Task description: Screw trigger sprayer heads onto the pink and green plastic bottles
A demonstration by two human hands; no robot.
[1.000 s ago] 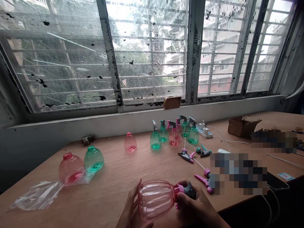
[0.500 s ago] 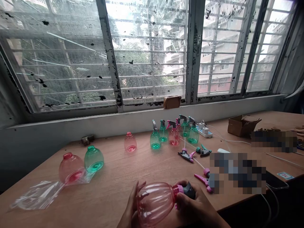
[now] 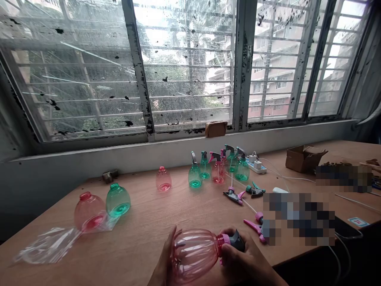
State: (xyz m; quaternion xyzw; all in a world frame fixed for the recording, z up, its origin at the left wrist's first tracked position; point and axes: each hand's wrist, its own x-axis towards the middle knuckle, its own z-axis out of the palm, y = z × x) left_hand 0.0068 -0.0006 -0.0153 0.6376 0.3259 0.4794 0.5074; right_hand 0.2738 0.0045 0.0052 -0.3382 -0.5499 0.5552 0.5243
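Note:
A clear pink spray bottle (image 3: 195, 254) lies on its side between my two hands, low in the view, its neck pointing right. My left hand (image 3: 164, 258) cups its base, with most fingers hidden behind the plastic. Around the neck, my right hand (image 3: 242, 252) grips the pink collar of the black-and-pink spray head (image 3: 235, 240), thumb on the near side. Right of that hand, a loose pink-and-black spray head (image 3: 258, 225) lies on the table. Two other loose heads, one pink-and-black (image 3: 234, 195) and one green-and-black (image 3: 255, 189), lie farther back.
Open-necked bottles stand on the table (image 3: 143, 242): pink (image 3: 89, 210) and green (image 3: 118, 200) at left, another pink (image 3: 163, 179) mid-table. Several bottles with spray heads (image 3: 218, 171) stand near the wall. A plastic bag (image 3: 49, 244), power strip (image 3: 257, 167) and cardboard box (image 3: 302, 159) are also there.
Both hands keep hold of the pink spray bottle in nearly the same place. The left hand's fingers have shifted slightly at the base. Everything on the table stays put.

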